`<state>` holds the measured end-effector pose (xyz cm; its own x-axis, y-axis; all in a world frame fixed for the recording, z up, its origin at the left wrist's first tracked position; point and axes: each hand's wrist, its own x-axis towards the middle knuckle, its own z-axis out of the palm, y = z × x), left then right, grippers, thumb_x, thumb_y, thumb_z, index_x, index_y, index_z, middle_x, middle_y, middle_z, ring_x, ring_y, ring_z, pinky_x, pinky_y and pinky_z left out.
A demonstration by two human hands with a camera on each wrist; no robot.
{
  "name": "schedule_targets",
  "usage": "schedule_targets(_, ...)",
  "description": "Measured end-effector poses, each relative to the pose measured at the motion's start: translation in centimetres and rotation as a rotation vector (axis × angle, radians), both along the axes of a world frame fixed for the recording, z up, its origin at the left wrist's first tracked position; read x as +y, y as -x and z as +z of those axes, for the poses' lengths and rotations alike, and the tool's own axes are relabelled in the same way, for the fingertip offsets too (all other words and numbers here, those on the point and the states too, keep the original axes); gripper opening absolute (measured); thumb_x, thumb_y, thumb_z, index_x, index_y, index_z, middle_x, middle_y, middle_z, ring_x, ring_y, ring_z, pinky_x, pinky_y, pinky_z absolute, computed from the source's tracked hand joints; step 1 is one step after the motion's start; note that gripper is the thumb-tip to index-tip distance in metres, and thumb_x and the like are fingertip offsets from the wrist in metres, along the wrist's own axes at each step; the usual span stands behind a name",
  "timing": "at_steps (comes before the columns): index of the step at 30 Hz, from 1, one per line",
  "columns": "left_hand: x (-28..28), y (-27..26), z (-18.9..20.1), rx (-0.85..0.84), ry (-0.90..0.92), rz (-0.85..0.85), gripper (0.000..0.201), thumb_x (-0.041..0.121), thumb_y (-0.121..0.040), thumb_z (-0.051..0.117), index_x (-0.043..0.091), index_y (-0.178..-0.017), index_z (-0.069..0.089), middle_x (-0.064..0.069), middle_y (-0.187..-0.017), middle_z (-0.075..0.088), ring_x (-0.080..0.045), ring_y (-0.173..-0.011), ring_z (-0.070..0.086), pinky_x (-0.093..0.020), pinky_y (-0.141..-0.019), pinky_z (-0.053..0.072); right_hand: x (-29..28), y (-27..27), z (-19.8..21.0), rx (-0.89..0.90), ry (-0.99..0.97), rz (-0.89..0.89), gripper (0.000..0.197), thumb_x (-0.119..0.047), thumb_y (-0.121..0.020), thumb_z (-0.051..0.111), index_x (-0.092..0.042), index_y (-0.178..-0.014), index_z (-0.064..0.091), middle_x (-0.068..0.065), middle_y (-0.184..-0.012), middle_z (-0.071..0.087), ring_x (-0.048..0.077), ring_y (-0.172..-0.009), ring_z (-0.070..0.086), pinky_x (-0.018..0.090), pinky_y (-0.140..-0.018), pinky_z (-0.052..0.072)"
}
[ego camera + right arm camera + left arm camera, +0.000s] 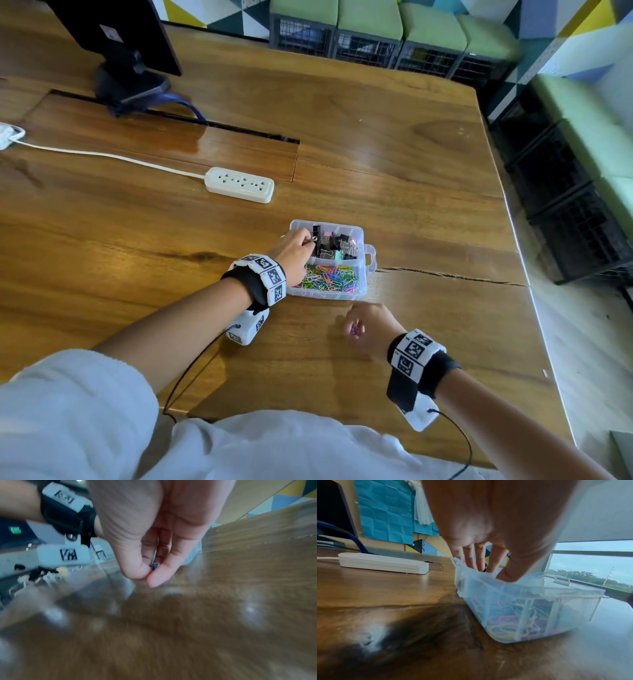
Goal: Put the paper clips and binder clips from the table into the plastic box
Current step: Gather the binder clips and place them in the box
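A clear plastic box (363, 240) stands on the wooden table (137, 246). Its far compartment holds black binder clips (342, 241), its near one coloured paper clips (329, 278). My left hand (308, 240) is over the far compartment and pinches the wire handle of a black binder clip (317, 240). In the left wrist view the left hand (488, 573) dips inside the box (539, 601); the clip is hidden there. My right hand (354, 330) hovers just in front of the box and pinches a small purple clip (355, 331) between thumb and forefinger. The right wrist view shows that right hand (152, 574) and purple clip (155, 565).
A white power strip (239, 185) (383, 563) with its cable lies behind the box to the left. A black monitor stand (130, 82) sits at the far left by a cable slot. The table's right edge (527, 274) runs close to the box.
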<state>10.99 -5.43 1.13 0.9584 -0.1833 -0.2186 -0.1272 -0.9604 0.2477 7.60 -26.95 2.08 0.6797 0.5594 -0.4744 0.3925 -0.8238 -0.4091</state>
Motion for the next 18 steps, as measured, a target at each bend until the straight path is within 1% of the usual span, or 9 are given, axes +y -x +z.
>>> schedule_targets(2, 0.5, 0.0, 0.4, -0.001, 0.086, 0.015, 0.044, 0.007, -0.089, 0.048, 0.004, -0.133, 0.047, -0.009, -0.14, 0.036, -0.024, -0.124, 0.04, -0.032, -0.101, 0.042, 0.5, -0.9, 1.3, -0.023, -0.112, -0.069, 0.014, -0.005, -0.076, 0.062, -0.019, -0.076, 0.067, -0.006, -0.08, 0.06, 0.004, -0.066, 0.054, 0.015, -0.068, 0.047)
schedule_targets(4, 1.0, 0.2, 0.7, -0.026, 0.122, 0.024, 0.044, 0.006, -0.089, 0.046, 0.005, -0.134, 0.048, -0.009, -0.137, 0.041, -0.024, -0.126, 0.04, -0.033, -0.105, 0.038, 1.1, -2.4, 2.5, -0.063, -0.236, -0.155, 0.018, -0.004, -0.072, 0.067, -0.022, -0.072, 0.064, -0.004, -0.078, 0.062, 0.008, -0.064, 0.056, 0.017, -0.064, 0.049)
schedule_targets(7, 1.8, 0.9, 1.0, -0.033, 0.116, 0.05, 0.043, 0.009, -0.091, 0.046, 0.01, -0.134, 0.049, -0.007, -0.133, 0.045, -0.023, -0.129, 0.035, -0.032, -0.111, 0.028, 2.2, -5.4, 3.6, -0.121, -0.255, -0.245, 0.013, -0.006, -0.072, 0.069, -0.018, -0.075, 0.067, -0.01, -0.073, 0.059, 0.003, -0.062, 0.053, 0.007, -0.056, 0.038)
schedule_targets(8, 2.1, 1.2, 1.1, -0.033, 0.096, 0.056, 0.043, 0.011, -0.091, 0.046, 0.012, -0.134, 0.049, -0.006, -0.134, 0.044, -0.022, -0.129, 0.035, -0.034, -0.112, 0.026, 2.6, -6.5, 3.8, -0.139, -0.238, -0.281, 0.01, -0.007, -0.073, 0.069, -0.016, -0.077, 0.068, -0.011, -0.073, 0.058, 0.001, -0.062, 0.052, 0.006, -0.056, 0.036)
schedule_targets(9, 2.2, 1.6, 1.1, -0.031, 0.072, 0.064, 0.043, 0.013, -0.091, 0.047, 0.014, -0.134, 0.049, -0.005, -0.134, 0.044, -0.022, -0.13, 0.034, -0.036, -0.113, 0.023, 3.0, -7.6, 3.8, -0.159, -0.228, -0.316, 0.008, -0.008, -0.074, 0.069, -0.014, -0.079, 0.069, -0.01, -0.073, 0.059, 0.001, -0.063, 0.052, 0.007, -0.057, 0.035)
schedule_targets(11, 2.5, 2.4, 1.0, -0.034, 0.042, 0.084, 0.043, 0.016, -0.091, 0.048, 0.018, -0.134, 0.049, -0.002, -0.135, 0.042, -0.021, -0.132, 0.032, -0.039, -0.115, 0.022, 3.6, -9.4, 3.6, -0.204, -0.218, -0.354, 0.008, -0.008, -0.075, 0.067, -0.014, -0.08, 0.069, -0.005, -0.082, 0.066, 0.004, -0.069, 0.053, 0.009, -0.06, 0.036)
schedule_targets(13, 2.7, 3.1, 0.8, -0.022, 0.055, 0.106, 0.045, 0.015, -0.09, 0.048, 0.021, -0.135, 0.048, -0.002, -0.137, 0.04, -0.021, -0.134, 0.031, -0.04, -0.116, 0.023, 4.2, -10.5, 3.1, -0.225, -0.187, -0.358, 0.012, -0.007, -0.078, 0.063, -0.015, -0.083, 0.07, -0.001, -0.091, 0.07, 0.006, -0.075, 0.056, 0.012, -0.067, 0.041)
schedule_targets(15, 2.8, 3.7, 0.9, -0.002, 0.083, 0.106, 0.047, 0.014, -0.091, 0.048, 0.02, -0.138, 0.045, -0.002, -0.141, 0.036, -0.02, -0.135, 0.03, -0.038, -0.117, 0.024, 4.5, -11.3, 2.6, -0.202, -0.172, -0.363, 0.018, -0.004, -0.08, 0.058, -0.014, -0.087, 0.071, 0.001, -0.096, 0.071, 0.009, -0.08, 0.059, 0.016, -0.074, 0.043)
schedule_targets(18, 3.0, 4.2, 1.3, -0.002, 0.111, 0.084, 0.048, 0.013, -0.093, 0.048, 0.017, -0.14, 0.041, -0.003, -0.146, 0.029, -0.018, -0.137, 0.031, -0.03, -0.113, 0.03, 4.6, -11.6, 2.1, -0.179, -0.129, -0.339, 0.024, -0.004, -0.083, 0.053, -0.016, -0.091, 0.073, -0.001, -0.102, 0.072, 0.012, -0.092, 0.065, 0.014, -0.076, 0.043)
